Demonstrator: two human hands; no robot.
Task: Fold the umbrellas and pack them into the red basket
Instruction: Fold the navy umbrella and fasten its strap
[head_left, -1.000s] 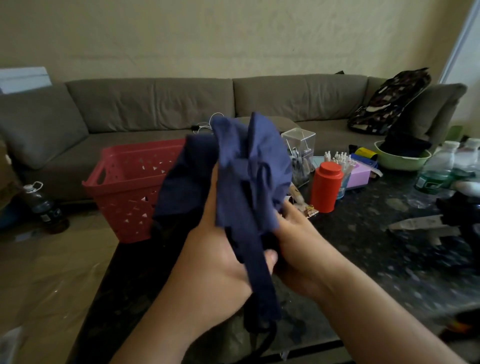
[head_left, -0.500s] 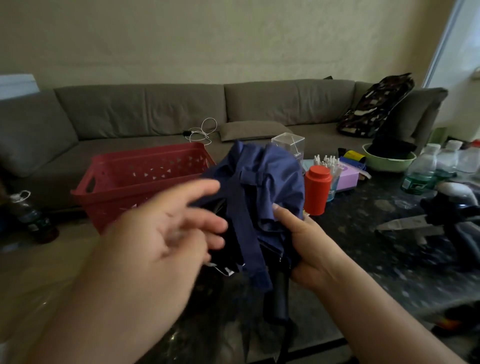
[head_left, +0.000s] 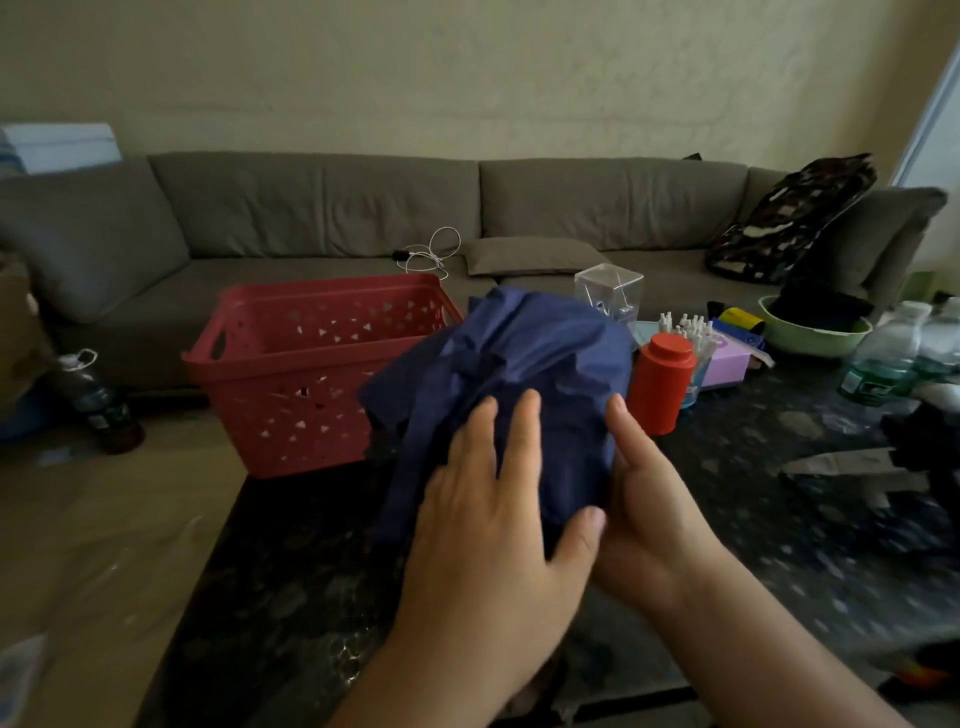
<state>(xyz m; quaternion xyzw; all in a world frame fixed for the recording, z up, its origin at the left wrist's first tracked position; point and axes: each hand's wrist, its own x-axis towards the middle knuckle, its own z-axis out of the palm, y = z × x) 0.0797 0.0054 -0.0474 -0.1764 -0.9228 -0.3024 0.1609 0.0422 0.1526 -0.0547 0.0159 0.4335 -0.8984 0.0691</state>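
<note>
Over the dark speckled stone desk (head_left: 779, 545), both hands work a navy-blue umbrella (head_left: 519, 364), held up just right of the red basket (head_left: 311, 374), w/ its fabric bunched and loose. Left hand (head_left: 498, 519): fingers straight, spread flat against the cloth's near side, thumb out to the right. Right hand (head_left: 644, 499): cups the bundle from the right, fingers wrapped behind the fabric, one fingertip showing at the edge.

The basket sits at the desk's far-left corner, triangle cut-outs in its walls; nothing visible inside from this angle. To the right of the umbrella stands a red canister (head_left: 662, 387), behind it a clear plastic box (head_left: 609, 291), a cluster of small white-capped bottles (head_left: 685, 325) and a lilac box (head_left: 727, 364). Further right: a green bowl (head_left: 810, 338) w/ something dark in it, and clear water bottles (head_left: 883, 364) near the frame edge.

Room: a long grey-brown sofa (head_left: 322, 208) runs along a pale wall, w/ a flat cushion (head_left: 530, 254), a white cable (head_left: 431, 254) and a camo-pattern backpack (head_left: 789, 213) on it. A dark bottle (head_left: 98, 400) stands on the pale wood-tone floor at left. Light is dim; the right edge is blurred.
</note>
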